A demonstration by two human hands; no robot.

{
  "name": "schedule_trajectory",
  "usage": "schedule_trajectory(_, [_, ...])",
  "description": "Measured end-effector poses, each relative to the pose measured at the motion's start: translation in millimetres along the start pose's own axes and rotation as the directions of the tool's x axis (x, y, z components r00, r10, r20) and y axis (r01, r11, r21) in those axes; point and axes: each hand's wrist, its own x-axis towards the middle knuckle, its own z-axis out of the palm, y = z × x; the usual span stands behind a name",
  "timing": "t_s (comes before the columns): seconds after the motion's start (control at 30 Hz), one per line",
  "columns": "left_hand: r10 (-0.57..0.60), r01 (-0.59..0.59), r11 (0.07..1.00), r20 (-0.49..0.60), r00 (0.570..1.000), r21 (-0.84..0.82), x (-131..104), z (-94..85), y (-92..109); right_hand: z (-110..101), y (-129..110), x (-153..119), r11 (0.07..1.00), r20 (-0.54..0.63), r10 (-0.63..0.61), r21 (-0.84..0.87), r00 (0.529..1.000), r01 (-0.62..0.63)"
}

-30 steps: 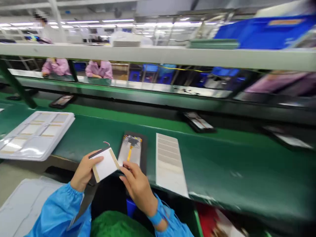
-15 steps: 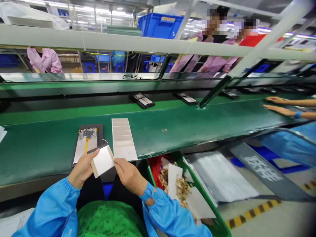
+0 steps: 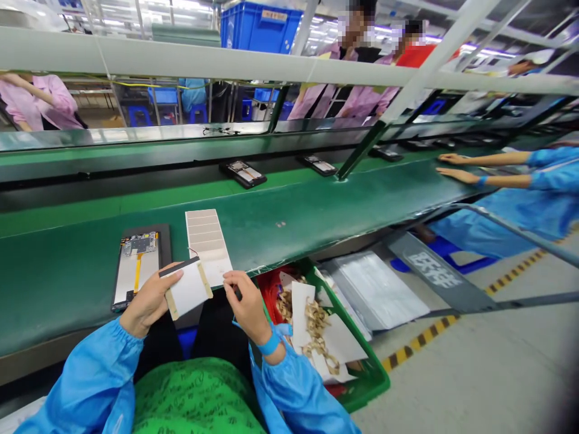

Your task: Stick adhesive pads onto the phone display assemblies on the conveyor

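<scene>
My left hand (image 3: 151, 295) grips a flat white battery (image 3: 189, 292) by its dark-edged end, over the bench's front edge. Tan strips run along two of the battery's sides, and a thin wire rises from its top. My right hand (image 3: 248, 304) is closed in a pinch at the lower right corner of a white sheet (image 3: 203, 232) marked off in tan strips. What the pinch holds, if anything, is too small to make out. Left of the sheet lies an opened tablet (image 3: 136, 268) on a dark pad, its circuit board and orange ribbon cable exposed.
A green bin (image 3: 362, 389) of paper scraps and curled tan strips stands below the bench (image 3: 289, 226) on the right. Further devices (image 3: 244, 173) lie along the line behind. At the right, a co-worker's hands (image 3: 456, 169) rest on the bench; metal posts cross the view.
My right hand has come away from the battery's edge and moved right, beside the sheet's corner. The battery stays in my left hand. The view has swung to the right.
</scene>
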Motion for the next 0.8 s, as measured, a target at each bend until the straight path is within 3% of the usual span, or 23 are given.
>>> schedule_trajectory(0.17, [0.039, -0.042, 0.998, -0.055, 0.998, -0.041, 5.1, -1.0, -2.6, -0.8, -9.3, -3.9, 0.943, 0.241, -0.197, -0.217, 0.950, 0.251])
schedule_trajectory(0.37, [0.055, -0.061, 0.996, -0.077, 0.996, -0.068, 1.7, 1.3, -3.0, 9.7, -5.7, -0.7, 0.823, 0.299, -0.271, -0.421, 0.915, 0.381])
schedule_trajectory(0.53, [0.061, -0.062, 0.996, -0.022, 0.998, -0.062, -1.3, 2.0, -2.1, 19.6, -9.8, 1.4, 0.753, 0.312, -0.293, -0.507, 0.904, 0.419])
schedule_trajectory(0.6, [0.066, -0.065, 0.996, 0.009, 0.998, -0.058, -2.1, 1.4, -2.7, 23.5, -10.3, 1.6, 0.809, 0.240, -0.263, -0.473, 0.934, 0.349])
schedule_trajectory(0.7, [0.037, -0.034, 0.998, 0.044, 0.998, -0.056, -4.1, -1.3, -4.8, 18.3, 0.7, 5.3, 0.946, 0.063, -0.069, -0.312, 0.996, 0.085])
schedule_trajectory(0.77, [-0.012, 0.015, 0.998, 0.052, 0.999, -0.063, -5.4, -4.2, -5.6, 3.5, 17.1, 10.2, 0.968, -0.084, 0.128, -0.205, 0.988, -0.143])
schedule_trajectory(0.8, [-0.030, 0.034, 0.996, 0.047, 0.998, -0.081, -5.6, -5.8, -5.7, -6.4, 26.6, 12.6, 0.953, -0.174, 0.215, -0.176, 0.961, -0.245])
